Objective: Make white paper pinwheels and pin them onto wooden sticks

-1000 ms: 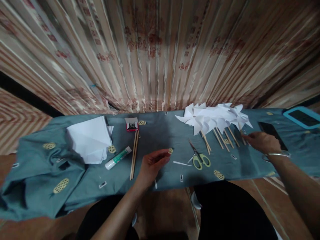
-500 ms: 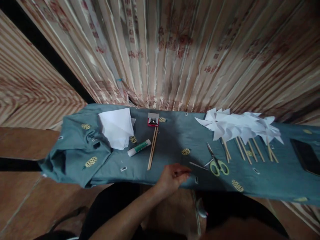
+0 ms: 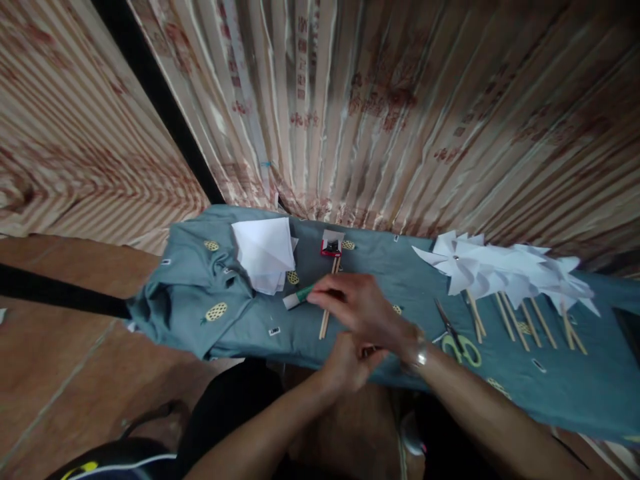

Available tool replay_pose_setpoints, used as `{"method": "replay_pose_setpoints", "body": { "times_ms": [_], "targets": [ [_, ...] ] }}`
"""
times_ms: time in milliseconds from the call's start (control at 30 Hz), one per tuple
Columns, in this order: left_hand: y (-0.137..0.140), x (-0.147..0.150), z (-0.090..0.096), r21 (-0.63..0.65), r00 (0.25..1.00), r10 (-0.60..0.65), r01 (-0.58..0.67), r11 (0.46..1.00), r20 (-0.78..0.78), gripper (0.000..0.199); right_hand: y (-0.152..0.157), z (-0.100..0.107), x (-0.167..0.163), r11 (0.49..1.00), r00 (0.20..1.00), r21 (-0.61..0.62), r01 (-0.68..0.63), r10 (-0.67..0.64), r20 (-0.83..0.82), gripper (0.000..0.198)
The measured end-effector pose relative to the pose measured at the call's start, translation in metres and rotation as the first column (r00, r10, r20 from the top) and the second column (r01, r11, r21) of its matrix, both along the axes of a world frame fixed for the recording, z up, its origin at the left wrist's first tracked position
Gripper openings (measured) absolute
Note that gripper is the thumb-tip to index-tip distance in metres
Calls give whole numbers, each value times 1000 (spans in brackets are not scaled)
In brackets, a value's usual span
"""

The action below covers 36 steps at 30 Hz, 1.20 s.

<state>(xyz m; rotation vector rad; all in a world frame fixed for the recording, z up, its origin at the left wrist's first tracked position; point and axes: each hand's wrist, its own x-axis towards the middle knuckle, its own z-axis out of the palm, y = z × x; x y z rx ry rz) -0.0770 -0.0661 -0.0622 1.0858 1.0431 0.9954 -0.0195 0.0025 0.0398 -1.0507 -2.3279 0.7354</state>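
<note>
My right hand (image 3: 357,303) reaches across to the left over my left hand. Its thumb and fingers close on the right end of a white and green glue stick (image 3: 296,298) lying on the cloth. Below it, near the table's front edge, my left hand (image 3: 347,363) is closed with its fingertips together; what it holds, if anything, I cannot make out. Two thin wooden sticks (image 3: 325,325) lie partly under my right hand. Behind them stands a small red box (image 3: 331,248) with dark pieces inside. White paper sheets (image 3: 263,250) lie left of the box.
Several white paper pinwheels (image 3: 505,267) on wooden sticks lie in a row at the right. Scissors with green handles (image 3: 465,350) rest before them. A dark phone (image 3: 627,330) is at the right edge. Pleated curtains (image 3: 370,133) hang behind the green patterned cloth (image 3: 200,337).
My right hand has come in from the right and reached the glue stick. My left hand stays closed near the front edge. The view has shifted left.
</note>
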Motion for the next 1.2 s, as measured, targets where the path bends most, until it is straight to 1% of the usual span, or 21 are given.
{"method": "replay_pose_setpoints", "body": {
  "times_ms": [33,67,100,133,200,300,433,533,667,867,1067,1200],
  "targets": [
    [-2,2,-1,42,997,-71,72,997,-33,8,16,-10,-17,995,988,94,-39,24,151,18],
    [-3,4,-2,82,988,-134,140,987,-74,10,29,-20,-33,975,946,193,-115,48,319,18],
    [-5,5,-4,120,974,-190,205,971,-124,11,41,-30,-47,934,881,283,-219,64,469,19],
    [-6,6,-5,152,954,-236,265,952,-184,12,50,-39,-60,913,858,311,-262,73,509,19],
    [-9,7,-9,183,908,-285,350,919,-306,12,64,-53,-80,883,828,341,-322,88,554,23],
    [-11,7,-12,187,844,-303,417,890,-442,8,72,-69,-99,854,787,351,-385,105,608,24],
    [-10,3,-11,209,834,-297,429,879,-465,8,69,-81,-108,843,737,343,-415,90,670,25],
    [-11,1,-9,225,838,-289,426,876,-464,8,63,-81,-108,842,716,346,-414,66,695,25],
    [-11,-2,-5,218,840,-294,425,879,-455,10,61,-72,-105,837,701,346,-423,60,711,24],
    [-10,-4,-1,192,864,-318,414,890,-390,19,65,-61,-97,828,695,347,-441,70,715,26],
    [-11,-4,-5,203,863,-314,415,887,-395,23,70,-61,-84,822,723,360,-442,89,685,24],
    [-11,-4,-4,219,847,-302,426,878,-438,21,70,-55,-69,836,778,394,-382,61,626,22]
  ]
}}
